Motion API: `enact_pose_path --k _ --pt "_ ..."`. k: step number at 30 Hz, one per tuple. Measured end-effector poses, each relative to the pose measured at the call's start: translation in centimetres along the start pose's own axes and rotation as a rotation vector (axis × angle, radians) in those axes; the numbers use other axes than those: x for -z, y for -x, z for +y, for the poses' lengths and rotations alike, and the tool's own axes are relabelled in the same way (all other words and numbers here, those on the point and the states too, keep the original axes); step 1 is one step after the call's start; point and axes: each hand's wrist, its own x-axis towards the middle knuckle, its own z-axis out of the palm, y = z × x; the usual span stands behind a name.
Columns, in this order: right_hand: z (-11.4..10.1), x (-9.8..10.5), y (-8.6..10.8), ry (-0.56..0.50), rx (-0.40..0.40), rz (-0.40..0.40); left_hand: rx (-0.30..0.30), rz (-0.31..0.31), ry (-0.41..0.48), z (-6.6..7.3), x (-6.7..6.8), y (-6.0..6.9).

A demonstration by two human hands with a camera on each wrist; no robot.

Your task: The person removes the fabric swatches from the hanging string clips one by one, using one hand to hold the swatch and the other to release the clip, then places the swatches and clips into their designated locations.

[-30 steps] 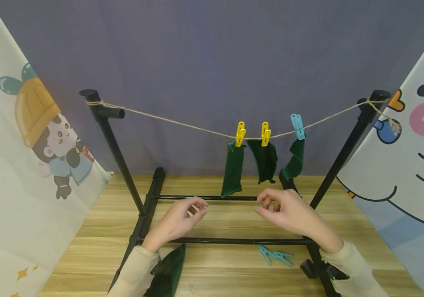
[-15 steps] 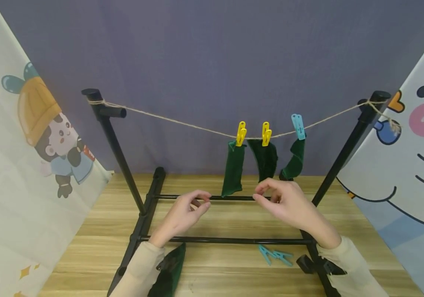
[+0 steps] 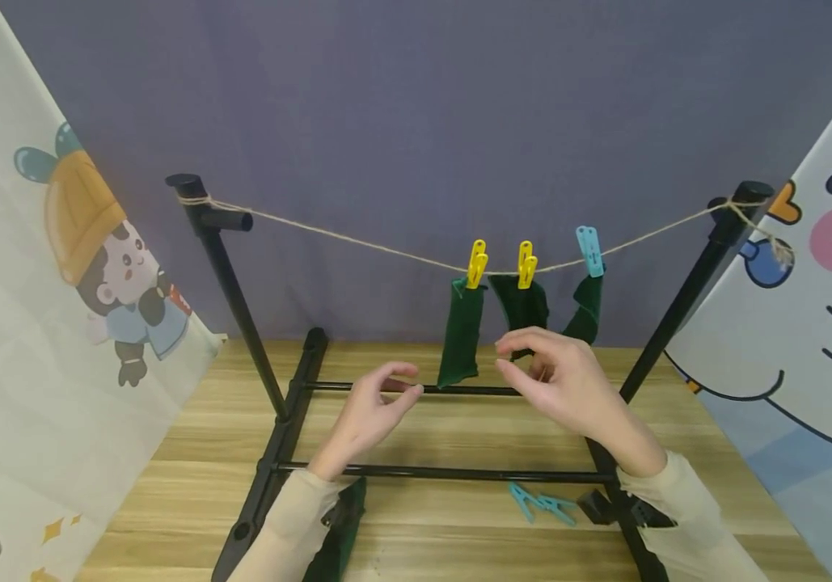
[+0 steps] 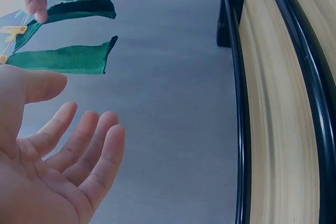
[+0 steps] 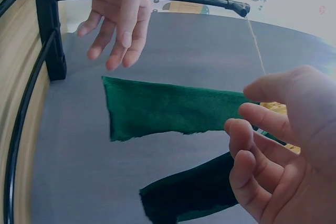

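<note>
Three dark green cloth strips hang from a twine line: the left cloth (image 3: 462, 331) and the middle cloth (image 3: 520, 302) under yellow clothespins (image 3: 477, 263), the right cloth (image 3: 588, 307) under a blue clothespin (image 3: 590, 252). My left hand (image 3: 373, 408) hovers left of the left cloth, fingers loosely bent and apart from the thumb, holding nothing. In front of the middle cloth's lower end, my right hand (image 3: 568, 380) hangs in the air with fingers bent and nothing gripped. The right wrist view shows the left cloth (image 5: 173, 109) a little beyond my right hand's fingertips (image 5: 247, 95).
A black pipe frame (image 3: 237, 323) carries the twine (image 3: 357, 241) between two posts. Its lower crossbars (image 3: 445, 471) run below my hands. Two loose blue clothespins (image 3: 553, 508) lie on the wooden table (image 3: 430, 533). Another green cloth (image 3: 343, 533) lies near my left sleeve.
Both hands have risen toward the line. My left hand has also shifted slightly right, and my right hand now overlaps the middle cloth in the head view. The hanging cloths stay pinned.
</note>
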Motion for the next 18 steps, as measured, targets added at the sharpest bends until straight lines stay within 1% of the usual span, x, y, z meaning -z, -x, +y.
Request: enact_pose_path --k 6,13,18 --pt "-0.6 0.2 -0.7 -0.024 0.026 0.074 0.021 0.017 0.012 0.4 -0.5 -0.4" --pt "-1.2 0.3 -2.0 -0.042 0.073 0.154 -0.006 0.010 0.020 0.4 -1.1 -1.0" --pt "-1.8 0.5 -2.8 -0.074 0.062 0.186 -0.003 -0.006 0.033 0.9 -1.7 -1.4"
